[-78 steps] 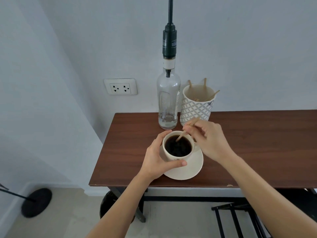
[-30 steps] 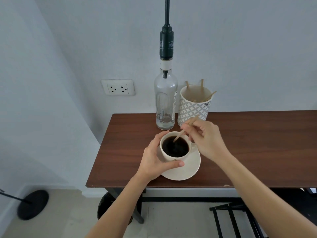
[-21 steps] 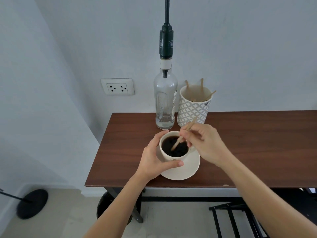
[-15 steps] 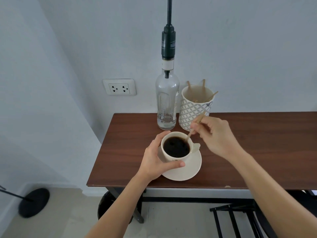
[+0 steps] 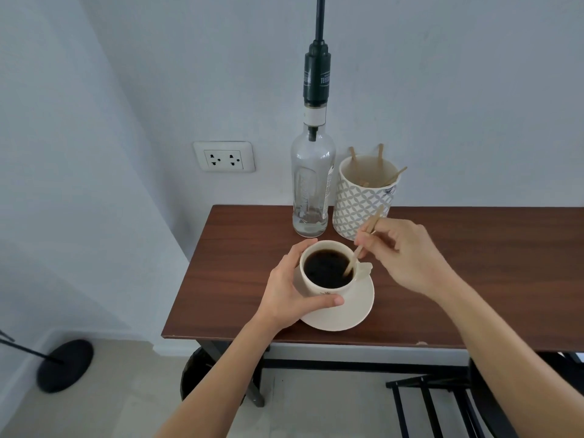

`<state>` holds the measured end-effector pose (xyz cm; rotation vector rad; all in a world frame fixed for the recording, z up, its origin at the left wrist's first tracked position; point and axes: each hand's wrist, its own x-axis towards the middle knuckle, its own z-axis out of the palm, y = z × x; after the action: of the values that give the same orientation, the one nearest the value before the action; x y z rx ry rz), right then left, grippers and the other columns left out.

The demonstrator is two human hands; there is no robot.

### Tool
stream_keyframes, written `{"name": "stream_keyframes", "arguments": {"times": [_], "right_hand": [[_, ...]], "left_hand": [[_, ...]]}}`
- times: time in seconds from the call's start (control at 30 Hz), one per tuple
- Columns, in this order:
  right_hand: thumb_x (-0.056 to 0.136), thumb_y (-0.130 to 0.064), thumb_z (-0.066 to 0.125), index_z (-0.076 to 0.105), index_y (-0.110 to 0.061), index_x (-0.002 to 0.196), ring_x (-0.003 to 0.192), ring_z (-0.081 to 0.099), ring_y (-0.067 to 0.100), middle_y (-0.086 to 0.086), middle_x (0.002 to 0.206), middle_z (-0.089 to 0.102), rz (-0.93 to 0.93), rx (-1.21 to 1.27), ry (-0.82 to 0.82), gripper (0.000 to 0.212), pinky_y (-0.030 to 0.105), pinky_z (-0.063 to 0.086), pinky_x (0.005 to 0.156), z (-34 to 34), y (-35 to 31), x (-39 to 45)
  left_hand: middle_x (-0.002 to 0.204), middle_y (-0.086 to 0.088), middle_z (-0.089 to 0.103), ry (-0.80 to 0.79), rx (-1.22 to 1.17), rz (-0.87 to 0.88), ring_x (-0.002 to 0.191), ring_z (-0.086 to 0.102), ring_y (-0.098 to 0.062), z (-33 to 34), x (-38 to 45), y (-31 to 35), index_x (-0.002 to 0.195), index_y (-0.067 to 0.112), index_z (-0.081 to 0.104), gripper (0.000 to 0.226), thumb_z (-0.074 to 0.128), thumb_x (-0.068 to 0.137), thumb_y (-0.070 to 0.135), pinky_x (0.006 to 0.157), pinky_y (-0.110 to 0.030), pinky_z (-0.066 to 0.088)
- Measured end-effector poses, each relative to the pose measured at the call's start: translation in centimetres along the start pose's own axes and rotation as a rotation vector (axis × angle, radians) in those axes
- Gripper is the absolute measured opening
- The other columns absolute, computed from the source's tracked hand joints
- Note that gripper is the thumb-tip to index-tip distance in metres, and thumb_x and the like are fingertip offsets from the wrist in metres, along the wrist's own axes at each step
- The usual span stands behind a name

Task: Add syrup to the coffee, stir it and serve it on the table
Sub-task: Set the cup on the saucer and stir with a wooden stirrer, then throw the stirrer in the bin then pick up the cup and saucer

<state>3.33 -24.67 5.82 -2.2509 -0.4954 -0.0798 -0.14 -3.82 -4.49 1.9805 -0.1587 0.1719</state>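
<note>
A cream cup (image 5: 328, 292) full of black coffee stands on a cream saucer (image 5: 350, 314) near the front left of the brown table (image 5: 458, 273). My left hand (image 5: 289, 287) wraps around the cup's left side, thumb across its front. My right hand (image 5: 407, 259) pinches a wooden stir stick (image 5: 363, 245), whose lower end dips into the coffee at the cup's right edge. Behind the cup stands the clear syrup bottle (image 5: 311, 191) with a tall dark pump on top; little liquid shows at its bottom.
A patterned white holder (image 5: 357, 203) with several wooden sticks stands right of the bottle, close behind my right hand. A wall socket (image 5: 224, 157) is on the left. A black stand base (image 5: 64, 365) lies on the floor, and a black rack (image 5: 442, 406) sits under the table's right.
The stick has swept around the cup, from the middle to the right edge, with my right hand shifting right. My left hand has kept its hold on the cup.
</note>
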Motion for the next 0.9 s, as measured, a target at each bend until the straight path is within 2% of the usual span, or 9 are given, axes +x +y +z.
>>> {"name": "stream_keyframes", "arguments": {"times": [0.07,0.17,0.3,0.4,0.5,0.63,0.7,0.8,0.9], "right_hand": [[0.095,-0.014,0.065,0.073,-0.016,0.082,0.060,0.064,0.003,-0.001,0.073,0.076,0.003,0.135,-0.040,0.015,0.013,0.049,0.065,1.3,-0.7,-0.2],[0.095,-0.011,0.066,0.073,-0.013,0.084,0.060,0.063,-0.001,-0.002,0.073,0.074,-0.032,0.170,0.072,0.014,0.009,0.047,0.064,2.8,-0.6,0.3],[0.097,-0.014,0.063,0.072,-0.012,0.085,0.070,0.069,0.002,-0.007,0.075,0.076,-0.028,0.079,0.138,0.015,0.022,0.055,0.071,1.4,0.4,0.3],[0.097,-0.013,0.063,0.073,-0.013,0.085,0.067,0.065,-0.005,-0.009,0.075,0.074,-0.069,0.092,0.158,0.016,0.010,0.048,0.066,0.2,-0.1,-0.7],[0.097,-0.013,0.062,0.073,-0.010,0.087,0.067,0.063,-0.007,-0.008,0.076,0.073,-0.091,0.147,0.244,0.016,0.005,0.045,0.065,-0.5,-0.7,-1.3],[0.096,-0.028,0.057,0.072,-0.016,0.091,0.064,0.062,-0.002,-0.017,0.071,0.069,-0.118,0.188,0.318,0.020,0.008,0.043,0.062,-0.7,-0.8,-1.8],[0.096,-0.027,0.056,0.071,-0.016,0.090,0.064,0.061,-0.001,-0.026,0.070,0.067,-0.128,0.201,0.307,0.019,0.006,0.042,0.061,-0.8,-0.6,-1.8],[0.099,-0.022,0.057,0.070,-0.015,0.092,0.062,0.060,0.003,-0.026,0.071,0.067,-0.124,0.214,0.319,0.016,0.008,0.041,0.059,-0.8,0.1,-1.7],[0.100,-0.021,0.057,0.069,-0.017,0.091,0.060,0.060,0.003,-0.027,0.070,0.067,-0.089,0.237,0.332,0.016,0.007,0.042,0.057,-0.9,0.7,-1.6]], "left_hand": [[0.130,0.013,0.066,0.006,-0.001,0.003,0.128,0.060,-0.014,0.0,0.0,-0.1,0.140,0.031,0.048,0.097,0.094,0.057,0.049,0.110,-0.046,0.047],[0.130,0.013,0.067,0.005,-0.001,0.010,0.128,0.060,-0.013,0.0,0.0,0.1,0.140,0.031,0.048,0.096,0.094,0.057,0.049,0.110,-0.045,0.047],[0.132,0.017,0.064,0.003,0.008,0.010,0.130,0.058,-0.011,-0.1,-0.1,0.4,0.138,0.039,0.047,0.093,0.092,0.057,0.051,0.111,-0.043,0.046],[0.132,0.017,0.063,-0.002,0.010,0.009,0.130,0.057,-0.011,-0.1,0.0,0.3,0.136,0.044,0.047,0.092,0.092,0.056,0.051,0.111,-0.044,0.046],[0.135,0.018,0.062,-0.006,0.000,-0.002,0.132,0.056,-0.011,-0.1,0.0,0.3,0.137,0.043,0.046,0.095,0.092,0.055,0.054,0.112,-0.045,0.045],[0.134,0.022,0.060,-0.026,-0.020,0.007,0.132,0.055,-0.006,-0.1,-0.1,0.6,0.137,0.040,0.046,0.093,0.092,0.057,0.049,0.113,-0.038,0.045],[0.135,0.021,0.060,-0.032,-0.037,0.011,0.133,0.054,-0.007,-0.1,-0.1,0.6,0.140,0.033,0.046,0.096,0.092,0.057,0.046,0.114,-0.039,0.045],[0.138,0.015,0.060,-0.042,-0.044,0.019,0.135,0.054,-0.010,0.0,-0.2,0.6,0.143,0.032,0.044,0.100,0.093,0.057,0.045,0.115,-0.042,0.044],[0.135,0.016,0.062,-0.063,-0.050,0.016,0.134,0.055,-0.006,0.0,-0.2,0.6,0.146,0.036,0.036,0.104,0.091,0.058,0.045,0.114,-0.030,0.041]]}}
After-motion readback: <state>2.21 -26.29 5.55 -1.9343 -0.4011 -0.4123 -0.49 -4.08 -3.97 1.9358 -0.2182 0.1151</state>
